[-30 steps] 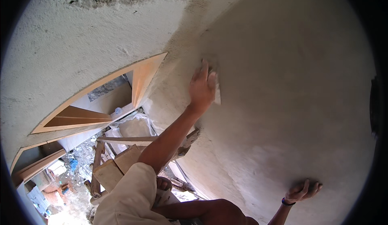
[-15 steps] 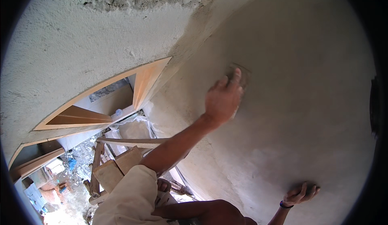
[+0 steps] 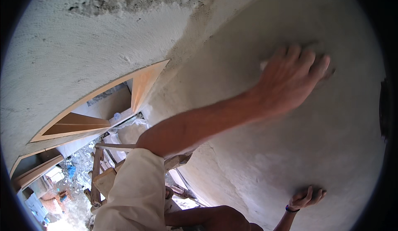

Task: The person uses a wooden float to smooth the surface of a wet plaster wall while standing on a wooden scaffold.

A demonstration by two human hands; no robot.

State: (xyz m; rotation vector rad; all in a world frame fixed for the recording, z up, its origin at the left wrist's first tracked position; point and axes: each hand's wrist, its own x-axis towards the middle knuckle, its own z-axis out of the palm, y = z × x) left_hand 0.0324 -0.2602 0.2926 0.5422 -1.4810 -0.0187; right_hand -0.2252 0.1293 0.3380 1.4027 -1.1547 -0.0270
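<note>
Bare grey plaster wall (image 3: 248, 168), smooth, filling the right half; rougher pale wall (image 3: 107, 44) at upper left, an orange-brown wooden frame (image 3: 147, 79) set in it. Below, a rough timber post (image 3: 96, 175) and littered ground (image 3: 81, 164).

Left hand (image 3: 290, 79) high on the smooth wall, arm stretched out of a cream sleeve (image 3: 137, 189). Fingers bent, closed over a flat hand tool (image 3: 263, 66). Tool lies beneath the hand, between palm and plaster; mostly covered, a pale edge showing left of the knuckles.

Right hand (image 3: 307, 198) lower right, against the same wall, well apart from the tool; fingers loosely bent, slightly spread; dark wristband (image 3: 292, 209).
</note>
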